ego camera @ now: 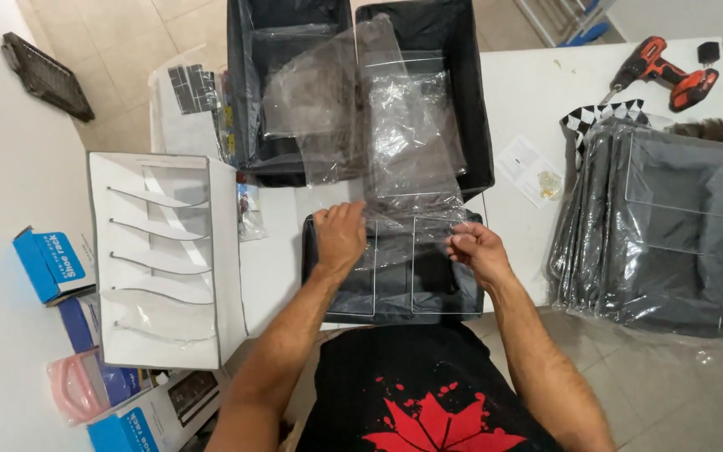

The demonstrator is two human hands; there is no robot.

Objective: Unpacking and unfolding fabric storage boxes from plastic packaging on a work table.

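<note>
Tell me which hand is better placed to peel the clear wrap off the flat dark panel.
Probably right: the right hand already pinches the clear wrap, while the left hand lies flat on the panel.

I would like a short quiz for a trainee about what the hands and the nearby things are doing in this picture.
1. True or false: the left hand lies flat on the clear plastic sheet.
2. Which tool lies at the far right of the white table? A) hammer B) cordless drill C) scissors
3. What do the fingers of the right hand pinch?

Key
1. True: its palm presses the sheet over the dark folded panel.
2. B: the red and black cordless drill.
3. An edge of the same clear plastic sheet, near the stack of wrapped dark panels.
</note>
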